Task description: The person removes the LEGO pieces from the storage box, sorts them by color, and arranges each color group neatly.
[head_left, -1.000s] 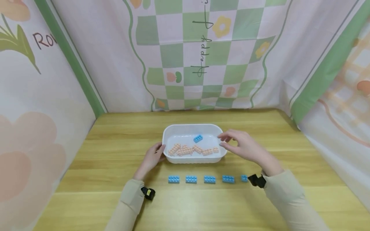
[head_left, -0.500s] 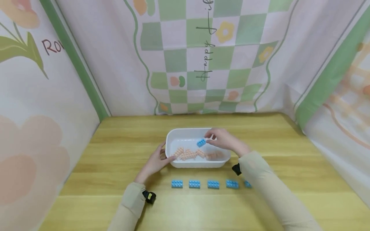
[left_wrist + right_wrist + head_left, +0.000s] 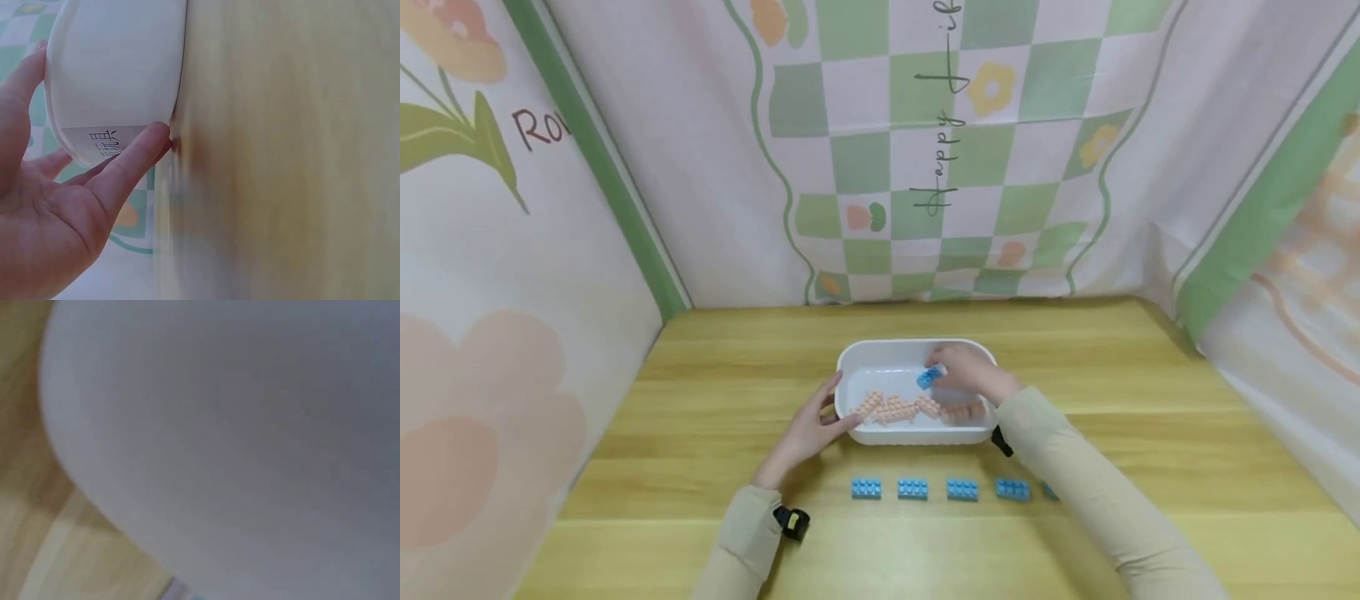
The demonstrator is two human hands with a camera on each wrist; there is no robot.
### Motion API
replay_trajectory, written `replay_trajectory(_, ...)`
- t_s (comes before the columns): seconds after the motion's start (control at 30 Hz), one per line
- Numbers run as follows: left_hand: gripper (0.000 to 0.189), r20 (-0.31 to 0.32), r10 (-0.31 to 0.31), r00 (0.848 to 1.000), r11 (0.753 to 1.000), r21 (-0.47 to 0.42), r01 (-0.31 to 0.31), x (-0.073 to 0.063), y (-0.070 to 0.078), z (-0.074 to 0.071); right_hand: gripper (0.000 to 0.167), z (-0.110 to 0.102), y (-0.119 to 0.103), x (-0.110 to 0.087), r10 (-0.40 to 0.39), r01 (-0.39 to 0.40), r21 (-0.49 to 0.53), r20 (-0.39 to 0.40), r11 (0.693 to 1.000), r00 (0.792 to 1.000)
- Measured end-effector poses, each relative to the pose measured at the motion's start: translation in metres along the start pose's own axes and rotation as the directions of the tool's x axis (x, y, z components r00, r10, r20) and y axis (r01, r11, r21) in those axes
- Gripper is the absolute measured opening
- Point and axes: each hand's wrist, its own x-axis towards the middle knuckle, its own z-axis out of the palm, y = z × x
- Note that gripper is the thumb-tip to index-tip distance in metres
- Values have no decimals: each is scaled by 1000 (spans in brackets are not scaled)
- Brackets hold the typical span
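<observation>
Inside the white plastic tub [image 3: 917,437], my right hand [image 3: 964,371] pinches a blue building brick [image 3: 927,379]; the fingertips partly cover it. Several peach building bricks [image 3: 895,409] lie along the tub's near side, some partly shaded by this hand. My left hand [image 3: 811,423] holds the tub's left end, its thumb at the front corner of the rim. In the left wrist view, its fingers [image 3: 134,156] lie against the labelled end wall. The right wrist view has only the tub's blurred white wall [image 3: 219,437], with no hand visible.
On the wooden table [image 3: 880,550] in front of the tub, several blue bricks [image 3: 962,490] stand in a spaced row. The rightmost one is partly hidden by the right sleeve [image 3: 1075,467]. A printed curtain [image 3: 917,167] hangs behind the table.
My right hand has moved left from the tub's right rim into the tub and onto the blue brick. The left thumb has come forward over the rim's front corner. The view has shifted slightly.
</observation>
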Motion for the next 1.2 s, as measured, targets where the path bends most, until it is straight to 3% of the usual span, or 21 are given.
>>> replay_trajectory(0.3,82,40,6,999,1000,-6,-6,-1,-1,-2,27,9,3,-1,79,-78,107,-6,991,997)
replay_trajectory(0.63,84,47,-5,999,1000,16,5,0,-1,-4,28,15,7,1,124,-121,157,-7,980,992)
replay_trajectory(0.93,84,31,13,999,998,-62,-11,2,2,-5,15,17,11,5,53,-44,160,-55,986,997)
replay_trajectory(1.2,83,41,0,999,997,-79,4,1,2,-5,16,17,12,6,56,-53,150,-15,987,998)
